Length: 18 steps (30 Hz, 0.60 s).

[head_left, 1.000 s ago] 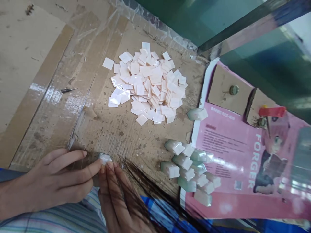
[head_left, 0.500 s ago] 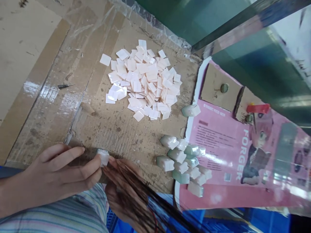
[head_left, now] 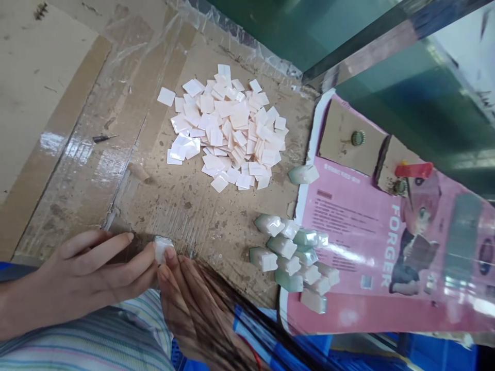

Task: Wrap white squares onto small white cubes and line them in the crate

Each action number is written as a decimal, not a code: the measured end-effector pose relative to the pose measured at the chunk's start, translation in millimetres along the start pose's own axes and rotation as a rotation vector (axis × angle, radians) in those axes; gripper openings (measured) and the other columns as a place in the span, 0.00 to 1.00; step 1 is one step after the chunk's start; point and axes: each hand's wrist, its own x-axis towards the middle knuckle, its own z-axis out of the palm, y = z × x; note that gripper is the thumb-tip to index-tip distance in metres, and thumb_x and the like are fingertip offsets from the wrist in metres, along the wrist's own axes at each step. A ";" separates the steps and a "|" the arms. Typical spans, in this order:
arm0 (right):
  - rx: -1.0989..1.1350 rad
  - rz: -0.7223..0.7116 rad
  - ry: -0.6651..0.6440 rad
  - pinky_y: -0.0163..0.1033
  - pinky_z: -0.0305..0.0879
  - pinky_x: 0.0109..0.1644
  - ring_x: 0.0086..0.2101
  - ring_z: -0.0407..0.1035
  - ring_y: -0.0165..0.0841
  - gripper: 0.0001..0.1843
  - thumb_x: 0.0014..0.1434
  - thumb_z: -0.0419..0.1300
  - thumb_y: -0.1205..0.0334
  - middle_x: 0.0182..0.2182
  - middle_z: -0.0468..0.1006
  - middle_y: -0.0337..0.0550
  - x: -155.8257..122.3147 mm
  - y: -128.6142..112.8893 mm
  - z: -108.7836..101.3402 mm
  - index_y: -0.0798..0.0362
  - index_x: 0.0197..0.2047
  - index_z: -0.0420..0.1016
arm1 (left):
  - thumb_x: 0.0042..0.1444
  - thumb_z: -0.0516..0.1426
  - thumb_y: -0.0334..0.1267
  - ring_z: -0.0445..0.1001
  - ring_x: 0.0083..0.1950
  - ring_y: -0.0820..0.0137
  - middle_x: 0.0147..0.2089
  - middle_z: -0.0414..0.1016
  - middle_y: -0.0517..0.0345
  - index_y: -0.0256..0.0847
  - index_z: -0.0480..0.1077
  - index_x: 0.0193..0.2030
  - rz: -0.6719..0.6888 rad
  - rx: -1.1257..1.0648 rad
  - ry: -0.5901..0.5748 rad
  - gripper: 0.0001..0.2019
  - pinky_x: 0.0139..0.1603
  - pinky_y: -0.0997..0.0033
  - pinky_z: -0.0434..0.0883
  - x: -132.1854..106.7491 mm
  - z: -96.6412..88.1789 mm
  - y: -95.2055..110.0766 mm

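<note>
Over taped, stained cardboard [head_left: 185, 198] near a green panel [head_left: 266, 28], left hand [head_left: 93, 270] and right hand [head_left: 189, 304] pinch a pale block [head_left: 162, 245].

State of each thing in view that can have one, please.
Bare left hand: bent, touching a small white block.
Bare right hand: also on that block.
Small white block: held, partly covered.
Thin pale-pink square pieces: heaped loosely, overlapping.
Glossy greenish-white blocks: clustered, one apart.
Dark thin-tipped tool: lying flat.
Red strip: lying untouched.
Pink printed sheet: spread out.
Brown cardboard surface: worn, taped, stained.
</note>
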 end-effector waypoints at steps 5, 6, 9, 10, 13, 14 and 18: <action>0.108 0.082 0.027 0.32 0.70 0.59 0.48 0.77 0.31 0.16 0.68 0.49 0.72 0.45 0.85 0.46 3.4 4.8 -3.5 0.62 0.51 0.75 | 0.66 0.53 0.39 0.37 0.79 0.67 0.69 0.61 0.77 0.54 0.70 0.58 0.071 0.040 0.030 0.15 0.78 0.66 0.30 8.2 -5.2 -3.8; 0.149 0.129 0.058 0.32 0.71 0.59 0.47 0.77 0.31 0.16 0.66 0.50 0.74 0.44 0.85 0.46 3.4 4.8 -1.2 0.62 0.52 0.75 | 0.66 0.53 0.39 0.39 0.78 0.68 0.69 0.61 0.76 0.54 0.71 0.57 0.094 0.033 0.036 0.15 0.78 0.65 0.30 10.1 -5.7 -4.7; 0.354 0.300 0.135 0.32 0.75 0.52 0.44 0.79 0.32 0.21 0.60 0.52 0.76 0.42 0.85 0.46 4.0 4.0 6.0 0.59 0.56 0.71 | 0.66 0.54 0.41 0.45 0.75 0.70 0.68 0.61 0.76 0.56 0.72 0.56 0.081 0.016 0.063 0.13 0.78 0.65 0.31 13.4 -5.4 -5.9; 0.460 0.383 0.148 0.33 0.77 0.50 0.44 0.79 0.32 0.22 0.59 0.52 0.76 0.42 0.84 0.45 4.7 3.8 7.9 0.57 0.56 0.70 | 0.66 0.55 0.42 0.47 0.75 0.71 0.68 0.61 0.77 0.57 0.72 0.55 0.071 0.014 0.077 0.13 0.78 0.66 0.32 13.7 -4.9 -5.9; 0.809 0.693 0.191 0.34 0.79 0.45 0.41 0.79 0.32 0.19 0.60 0.54 0.72 0.42 0.83 0.42 9.2 4.0 12.5 0.50 0.53 0.71 | 0.65 0.57 0.44 0.50 0.72 0.72 0.66 0.63 0.77 0.57 0.73 0.53 0.082 0.010 0.089 0.12 0.78 0.65 0.31 14.1 -3.6 -5.7; 0.905 0.793 0.224 0.33 0.79 0.43 0.39 0.79 0.31 0.16 0.60 0.55 0.71 0.40 0.82 0.42 11.4 4.2 14.2 0.50 0.51 0.72 | 0.64 0.58 0.44 0.51 0.72 0.72 0.65 0.65 0.77 0.57 0.73 0.53 0.089 0.010 0.078 0.12 0.78 0.65 0.30 14.3 -3.3 -5.7; 1.153 1.018 0.327 0.29 0.75 0.31 0.29 0.75 0.28 0.11 0.58 0.61 0.63 0.33 0.79 0.40 19.5 4.1 21.5 0.50 0.46 0.72 | 0.65 0.58 0.44 0.54 0.69 0.72 0.63 0.68 0.76 0.55 0.72 0.53 0.071 0.004 0.063 0.11 0.77 0.64 0.30 14.0 -2.6 -5.8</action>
